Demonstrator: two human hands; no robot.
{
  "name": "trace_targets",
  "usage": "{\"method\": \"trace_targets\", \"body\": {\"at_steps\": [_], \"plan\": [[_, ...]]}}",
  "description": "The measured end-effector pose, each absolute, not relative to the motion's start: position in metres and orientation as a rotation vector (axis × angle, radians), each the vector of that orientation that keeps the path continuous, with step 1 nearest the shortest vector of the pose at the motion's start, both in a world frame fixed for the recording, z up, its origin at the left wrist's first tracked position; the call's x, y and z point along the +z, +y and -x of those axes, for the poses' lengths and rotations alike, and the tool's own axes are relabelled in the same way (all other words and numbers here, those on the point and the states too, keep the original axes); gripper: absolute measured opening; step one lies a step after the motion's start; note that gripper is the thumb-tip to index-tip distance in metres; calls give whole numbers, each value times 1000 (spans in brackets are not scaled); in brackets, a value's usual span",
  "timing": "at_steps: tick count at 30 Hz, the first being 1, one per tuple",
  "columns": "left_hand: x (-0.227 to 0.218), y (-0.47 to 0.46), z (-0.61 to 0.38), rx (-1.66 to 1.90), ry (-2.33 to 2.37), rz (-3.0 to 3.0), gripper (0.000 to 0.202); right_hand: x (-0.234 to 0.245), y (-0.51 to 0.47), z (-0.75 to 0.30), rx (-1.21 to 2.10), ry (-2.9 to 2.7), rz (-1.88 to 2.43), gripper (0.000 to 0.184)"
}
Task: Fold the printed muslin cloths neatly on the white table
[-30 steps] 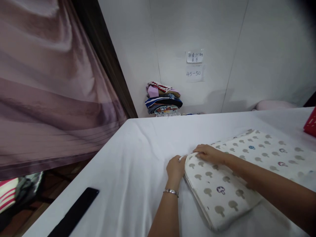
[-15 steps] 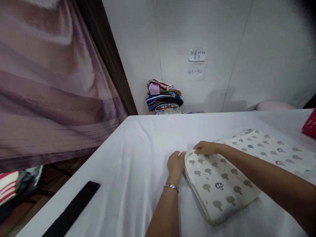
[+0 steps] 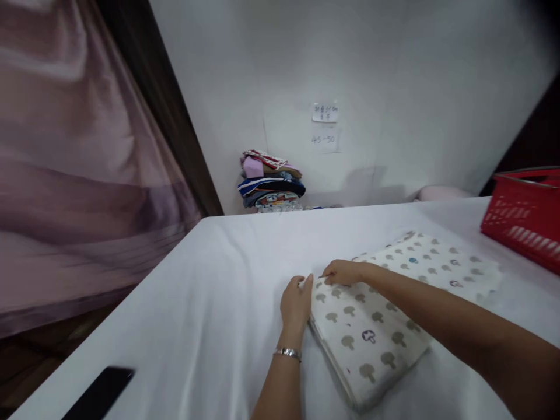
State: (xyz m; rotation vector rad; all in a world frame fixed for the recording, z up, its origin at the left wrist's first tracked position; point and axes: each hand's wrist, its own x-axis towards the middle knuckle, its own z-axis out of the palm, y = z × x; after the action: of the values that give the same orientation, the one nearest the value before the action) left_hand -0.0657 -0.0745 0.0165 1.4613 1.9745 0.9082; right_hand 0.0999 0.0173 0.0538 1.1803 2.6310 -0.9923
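A white cloth with a grey mushroom print (image 3: 350,315) lies on the white-covered table (image 3: 210,291), its near part folded into a thick layered rectangle. A thinner stretch of it spreads out to the far right. My left hand (image 3: 296,300), with a metal band at the wrist, is closed at the far left corner of the folded part. Beside it, my right hand (image 3: 345,272) pinches the far edge, fingertips close to the left hand. What lies under the fingers is partly hidden, and the forearm covers some of the cloth.
A red plastic basket (image 3: 525,216) stands at the right. At the lower left lies a black flat object (image 3: 100,392). Several folded garments (image 3: 272,181) are stacked beyond the table's far edge, below paper signs (image 3: 325,125). A pink curtain (image 3: 87,175) hangs at the left.
The view has swung right, bringing more of the red basket in. Both hands stay at the cloth's far left corner; the left thumb now points up, and the corner looks flatter and squarer.
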Motion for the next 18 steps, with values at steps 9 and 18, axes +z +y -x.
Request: {"method": "trace_targets", "body": {"at_steps": [9,18], "plan": [[13,-69,66,727,1999,-1590,40,53,24,-100,-975,2603,-1226,28],[14,-69,66,706,1998,-1575,40,59,46,-113,-823,2591,-1298,34]]}}
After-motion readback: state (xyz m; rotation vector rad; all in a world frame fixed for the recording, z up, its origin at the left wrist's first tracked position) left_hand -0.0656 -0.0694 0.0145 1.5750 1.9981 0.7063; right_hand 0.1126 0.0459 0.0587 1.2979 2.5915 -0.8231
